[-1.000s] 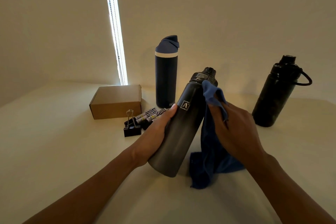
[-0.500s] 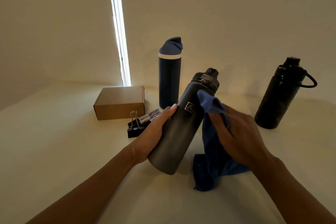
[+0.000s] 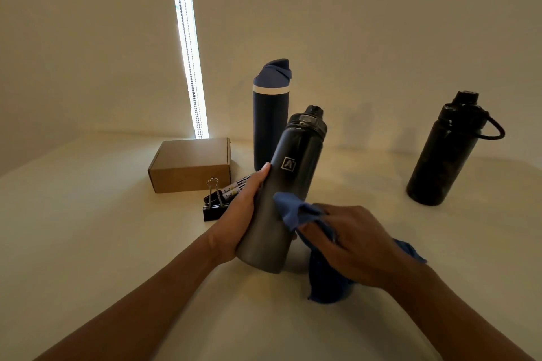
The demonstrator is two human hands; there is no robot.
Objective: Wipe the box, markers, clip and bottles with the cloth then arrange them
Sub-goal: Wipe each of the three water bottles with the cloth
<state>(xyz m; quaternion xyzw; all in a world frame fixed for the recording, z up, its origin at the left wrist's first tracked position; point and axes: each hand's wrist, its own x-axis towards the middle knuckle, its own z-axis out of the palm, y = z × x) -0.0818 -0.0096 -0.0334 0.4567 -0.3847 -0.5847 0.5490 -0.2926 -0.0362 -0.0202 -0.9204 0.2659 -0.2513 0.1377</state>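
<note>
- Looks like we're mid-wipe on the logo bottle (image 3: 286, 193). The left hand (image 3: 242, 214) has its fingers wrapped round the lower body, holding it tilted with the cap leaning away and to the right; its base looks to be on or just off the table (image 3: 73, 228), can't tell which.
- The right hand (image 3: 349, 240) has its fingers curled on the blue cloth (image 3: 296, 212), and a bunched corner pokes out past the fingertips and presses on the bottle's side, roughly mid-body. The rest of the cloth hangs under the palm.
- My guess for the next move: turn the bottle in the left grip so the cloth reaches the far side and the cap.
- The bottle is matte black fading to grey at the bottom, with a small square logo just above the left fingertips.
- Beyond the left fingers: binder clip (image 3: 213, 205), markers (image 3: 231, 189) and cardboard box (image 3: 192, 165). The navy bottle (image 3: 269, 123) stands behind, and another black bottle (image 3: 445, 152) sits well off past the right hand.
</note>
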